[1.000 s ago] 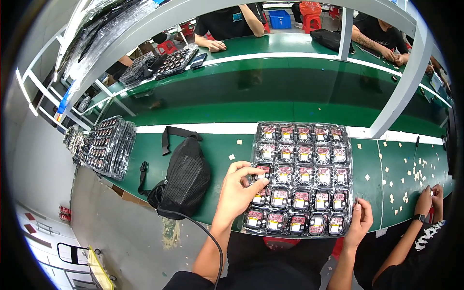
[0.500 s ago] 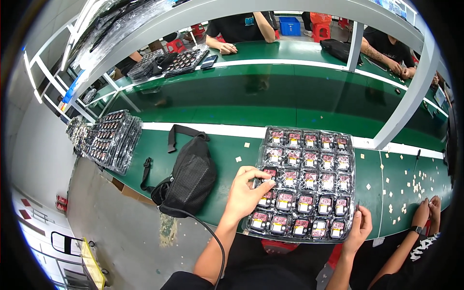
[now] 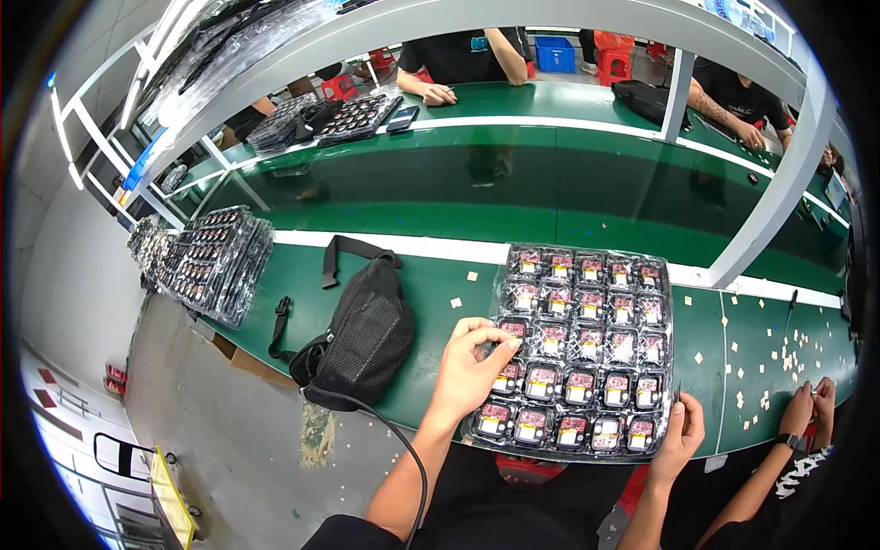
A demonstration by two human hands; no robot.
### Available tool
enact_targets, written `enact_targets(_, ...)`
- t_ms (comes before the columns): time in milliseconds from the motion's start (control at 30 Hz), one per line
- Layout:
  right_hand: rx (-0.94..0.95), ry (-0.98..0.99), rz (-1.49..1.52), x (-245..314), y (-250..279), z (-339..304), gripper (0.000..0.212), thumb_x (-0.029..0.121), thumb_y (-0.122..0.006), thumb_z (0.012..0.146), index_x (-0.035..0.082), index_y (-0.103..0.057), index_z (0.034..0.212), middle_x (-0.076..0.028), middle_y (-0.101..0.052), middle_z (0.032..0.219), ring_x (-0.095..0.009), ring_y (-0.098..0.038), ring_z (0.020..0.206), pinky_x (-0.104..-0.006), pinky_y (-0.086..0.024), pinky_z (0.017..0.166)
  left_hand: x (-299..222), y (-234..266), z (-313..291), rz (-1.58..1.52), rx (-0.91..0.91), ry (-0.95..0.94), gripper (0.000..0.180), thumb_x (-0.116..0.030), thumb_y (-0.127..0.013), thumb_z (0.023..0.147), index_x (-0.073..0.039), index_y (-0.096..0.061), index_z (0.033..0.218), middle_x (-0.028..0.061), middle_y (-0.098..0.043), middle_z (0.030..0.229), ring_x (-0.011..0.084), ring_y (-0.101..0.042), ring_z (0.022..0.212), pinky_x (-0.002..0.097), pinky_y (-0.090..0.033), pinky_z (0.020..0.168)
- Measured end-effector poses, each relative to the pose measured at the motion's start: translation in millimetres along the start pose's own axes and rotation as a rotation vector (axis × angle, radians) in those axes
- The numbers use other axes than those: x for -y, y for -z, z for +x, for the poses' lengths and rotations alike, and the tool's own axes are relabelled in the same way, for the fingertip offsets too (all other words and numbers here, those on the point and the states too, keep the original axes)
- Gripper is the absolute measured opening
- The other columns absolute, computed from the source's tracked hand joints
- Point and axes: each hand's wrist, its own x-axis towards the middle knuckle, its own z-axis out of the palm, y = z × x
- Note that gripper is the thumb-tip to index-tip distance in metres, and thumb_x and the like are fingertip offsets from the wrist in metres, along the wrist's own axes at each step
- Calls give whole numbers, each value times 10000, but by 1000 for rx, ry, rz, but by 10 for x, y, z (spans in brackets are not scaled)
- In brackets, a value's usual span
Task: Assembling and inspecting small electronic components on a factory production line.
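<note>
In front of me on the green workbench lies a clear plastic tray [image 3: 588, 356], its pockets filled with small square black-cased devices with pink and white faces. My left hand [image 3: 469, 374] reaches over the tray's left edge. Its thumb and forefinger are closed at one small square device [image 3: 513, 327] in the leftmost column, partly covering it. By the tray's lower right corner, my right hand [image 3: 680, 433] is closed around a thin dark pointed tool [image 3: 678, 390], most of which the fingers hide.
A black waist bag [image 3: 362, 330] lies left of the tray, its cable crossing my left forearm. Stacked filled trays [image 3: 218, 261] stand farther left. At right, a co-worker's hands [image 3: 808, 403] are near scattered small pale pieces [image 3: 788, 353]. A white shelf post [image 3: 775, 206] rises behind.
The whole view has shifted slightly. Both my hands stay nearly in place, the left thumb and forefinger still at the same device. Across the bench at right, a person's hand has moved.
</note>
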Motion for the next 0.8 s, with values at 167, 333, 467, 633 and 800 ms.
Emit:
enact_targets(167,-5,-23,5,-38,22,1,207,111,-562,1049,-63,-623,1143,-21,-622,985,-68,-536,846,-226,-440,758,-12,47,18,92,55,11,111,-80,-733,950,6,-737,1020,43,-490,1204,71,-552,914,218,-486,746)
enact_targets(333,-13,-14,64,13,-7,13,189,95,-564,1043,-60,-632,1126,0,-616,953,-43,-513,795,-209,-415,702,-75,160,-88,-198,49,52,442,-38,-651,989,16,-538,1412,78,-479,1358,25,-531,750,199,-472,678)
enact_targets(467,-9,-21,65,56,-54,21,176,87,-569,1036,-61,-635,1107,21,-594,877,-30,-501,760,-203,-401,674,175,314,-239,-88,-55,-12,548,-305,-664,1019,45,-524,1416,126,-504,1418,155,-633,1048,299,-505,916)
enact_targets(633,2,-42,60,30,4,7,178,91,-590,1028,-58,-635,1116,3,-617,918,-42,-533,786,-206,-432,708,356,201,-337,-170,-15,-227,673,-464,-639,995,82,-561,1380,199,-518,1476,287,-544,1322,415,-430,1097)
enact_targets(800,-11,-35,39,38,-27,-2,191,113,-605,1026,-52,-647,1113,1,-613,924,-48,-527,787,-214,-427,714,348,220,-322,-128,34,-229,693,-464,-615,1004,98,-545,1405,238,-544,1457,321,-548,1340,426,-404,1143)
